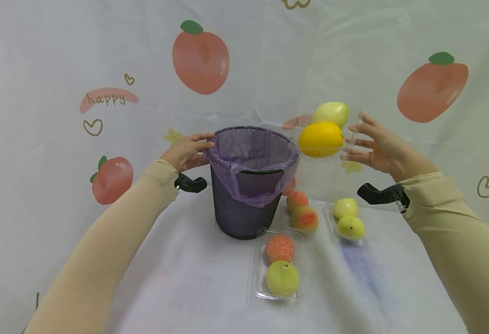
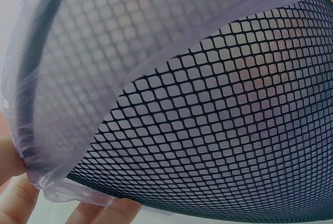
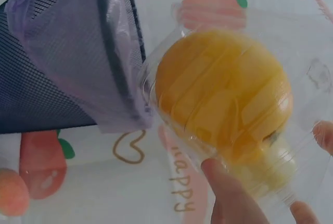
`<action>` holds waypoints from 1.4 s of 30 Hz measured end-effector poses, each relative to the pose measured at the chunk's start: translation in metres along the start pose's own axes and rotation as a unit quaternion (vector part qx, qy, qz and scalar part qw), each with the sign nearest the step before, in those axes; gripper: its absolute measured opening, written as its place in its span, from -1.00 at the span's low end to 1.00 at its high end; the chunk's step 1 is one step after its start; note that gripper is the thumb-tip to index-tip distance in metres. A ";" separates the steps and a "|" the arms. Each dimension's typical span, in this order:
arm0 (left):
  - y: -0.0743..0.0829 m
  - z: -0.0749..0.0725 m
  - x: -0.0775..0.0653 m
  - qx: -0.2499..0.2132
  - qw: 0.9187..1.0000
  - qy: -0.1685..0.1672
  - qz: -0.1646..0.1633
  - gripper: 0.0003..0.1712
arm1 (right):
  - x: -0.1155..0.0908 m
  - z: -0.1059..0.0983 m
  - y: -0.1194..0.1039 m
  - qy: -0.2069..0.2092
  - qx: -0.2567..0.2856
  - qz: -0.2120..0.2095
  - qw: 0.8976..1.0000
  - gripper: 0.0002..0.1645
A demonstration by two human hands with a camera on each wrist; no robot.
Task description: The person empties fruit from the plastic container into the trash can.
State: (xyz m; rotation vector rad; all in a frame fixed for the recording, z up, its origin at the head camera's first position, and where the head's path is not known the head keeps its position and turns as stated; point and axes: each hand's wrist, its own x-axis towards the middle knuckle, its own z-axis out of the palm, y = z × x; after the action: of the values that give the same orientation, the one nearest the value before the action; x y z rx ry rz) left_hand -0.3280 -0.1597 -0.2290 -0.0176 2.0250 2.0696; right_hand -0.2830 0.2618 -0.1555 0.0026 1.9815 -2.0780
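A black mesh wastebasket [image 1: 244, 204], lined with a purple plastic bag [image 1: 250, 185], stands upright near the backdrop. At its left rim my left hand [image 1: 188, 150] grips the edge and the liner; in the left wrist view some of the fingers [image 2: 18, 198] show against the bag. My right hand [image 1: 382, 146] holds a clear plastic box [image 3: 307, 104] in the air beside the basket's right rim. Inside that box are an orange-yellow fruit [image 1: 320, 139] and a pale yellow-green fruit [image 1: 331, 113]. The box is tilted, its near side toward the basket.
A clear box with a rough pink fruit [image 1: 280, 248] and a green fruit [image 1: 282, 278] lies in front. Behind it, another box holds two peach-coloured fruits [image 1: 305, 219]. To the right sits a box with two yellow-green fruits [image 1: 350, 227]. A fruit-printed curtain [image 1: 261, 55] hangs behind.
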 end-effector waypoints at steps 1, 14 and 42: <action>0.000 0.000 0.000 0.001 1.000 0.000 0.000 -0.39 | 0.001 0.002 -0.003 0.004 -0.006 -0.001 1.000 -0.01; -0.001 0.000 0.001 -0.009 1.000 0.000 -0.002 -0.39 | 0.006 0.031 -0.024 0.035 -0.035 -0.025 0.998 0.08; -0.001 0.001 0.001 -0.013 1.000 -0.001 0.000 -0.39 | 0.016 0.078 -0.040 0.061 -0.111 -0.031 0.991 0.06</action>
State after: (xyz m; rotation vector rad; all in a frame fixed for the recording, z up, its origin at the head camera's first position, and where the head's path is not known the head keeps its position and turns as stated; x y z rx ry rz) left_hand -0.3287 -0.1588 -0.2302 -0.0188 1.9960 2.0958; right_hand -0.2918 0.1830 -0.1137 0.0258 2.3047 -1.9222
